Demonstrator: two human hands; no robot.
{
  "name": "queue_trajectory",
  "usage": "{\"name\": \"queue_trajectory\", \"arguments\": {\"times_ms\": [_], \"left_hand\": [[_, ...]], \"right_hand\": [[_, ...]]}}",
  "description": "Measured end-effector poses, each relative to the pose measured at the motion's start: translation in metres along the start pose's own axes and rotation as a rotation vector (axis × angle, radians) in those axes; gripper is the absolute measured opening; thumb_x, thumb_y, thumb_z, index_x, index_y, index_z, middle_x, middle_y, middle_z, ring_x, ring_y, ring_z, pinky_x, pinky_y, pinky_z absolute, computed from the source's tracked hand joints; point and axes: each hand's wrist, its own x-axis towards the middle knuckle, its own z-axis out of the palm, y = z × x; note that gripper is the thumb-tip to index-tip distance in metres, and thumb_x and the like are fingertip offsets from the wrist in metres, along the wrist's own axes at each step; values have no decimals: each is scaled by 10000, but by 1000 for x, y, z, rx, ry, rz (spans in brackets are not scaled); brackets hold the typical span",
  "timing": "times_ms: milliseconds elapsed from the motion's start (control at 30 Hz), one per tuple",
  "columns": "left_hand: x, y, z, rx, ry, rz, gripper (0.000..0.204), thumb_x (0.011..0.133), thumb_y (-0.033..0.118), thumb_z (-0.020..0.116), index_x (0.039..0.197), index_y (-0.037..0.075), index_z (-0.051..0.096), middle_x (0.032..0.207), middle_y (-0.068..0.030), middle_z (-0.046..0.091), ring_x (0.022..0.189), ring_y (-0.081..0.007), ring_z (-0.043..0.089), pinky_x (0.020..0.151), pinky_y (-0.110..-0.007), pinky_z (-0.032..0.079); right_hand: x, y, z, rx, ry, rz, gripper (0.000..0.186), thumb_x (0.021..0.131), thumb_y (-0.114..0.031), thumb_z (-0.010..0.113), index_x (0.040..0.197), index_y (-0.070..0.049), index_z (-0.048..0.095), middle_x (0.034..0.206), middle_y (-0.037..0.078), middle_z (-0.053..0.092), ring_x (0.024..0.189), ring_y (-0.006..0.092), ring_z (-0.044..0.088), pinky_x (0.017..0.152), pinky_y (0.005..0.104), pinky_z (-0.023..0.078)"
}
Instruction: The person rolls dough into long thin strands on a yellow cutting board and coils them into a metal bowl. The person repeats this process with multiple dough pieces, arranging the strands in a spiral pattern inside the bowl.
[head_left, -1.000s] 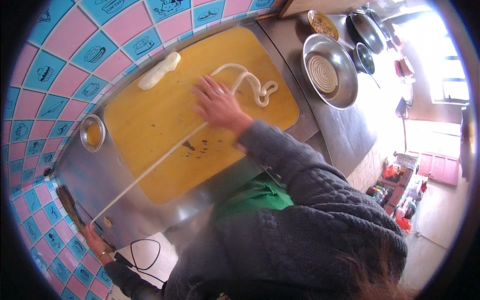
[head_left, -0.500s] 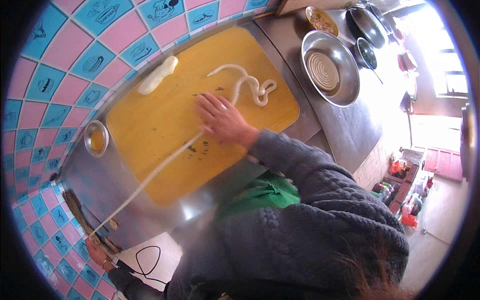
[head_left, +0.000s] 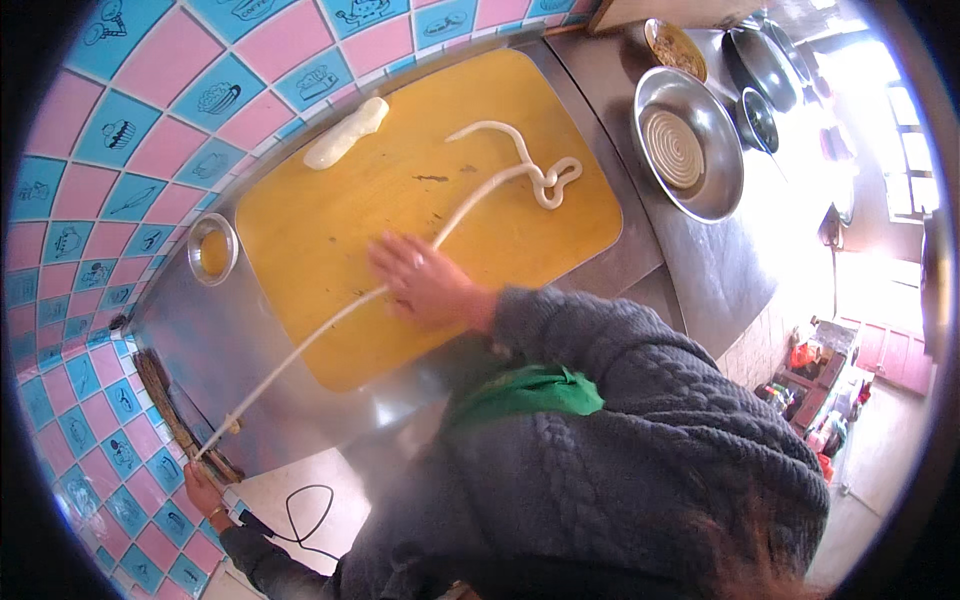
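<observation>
While right hand (head_left: pixel 425 282) presses flat, fingers spread, on one dough rope (head_left: pixel 330 320); left hand (head_left: pixel 203 490) pinching its end, one board (head_left: pixel 330 220)

Steel basin (head_left: pixel 690 145) with coiled dough right of board; small bowl (head_left: pixel 212 248) left; pink-blue tiled wall (head_left: pixel 110 130).

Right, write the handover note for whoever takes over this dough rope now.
Left hand: grip shut on the dough rope's end, past the counter's near-left corner.
Right hand: open, flat on the rope at mid-board.
Yellow board: the rope crosses it, with its far end curled in a loop.
Done: rope drawn long and thin; a coil lies in the steel pan.
Left: probably the thick dough lump at the board's far edge, not yet rolled.
</observation>
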Motion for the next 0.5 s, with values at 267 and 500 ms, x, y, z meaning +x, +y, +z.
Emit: {"name": "queue_trajectory", "arguments": {"times_ms": [267,500], "left_hand": [[24,134,-73,-1516,-27,-564,354,1074,362,540,1099,20,627,634,30,419,524,-50,370,468,-202,311],[-11,476,-74,-1361,-711,140,334,1058,209,529,1319,6,577,863,-44,634,736,-114,605,641,-267,485]], "right_hand": [[90,15,-19,-51,-13,115,464,933,-387,592,1277,-86,666,1397,161,568,1349,326,466,1075,478,408],[-32,-65,-148,1751,-148,296,501,1040,-509,506,1038,-41,688,925,85,706,784,178,637,702,325,506]]}}
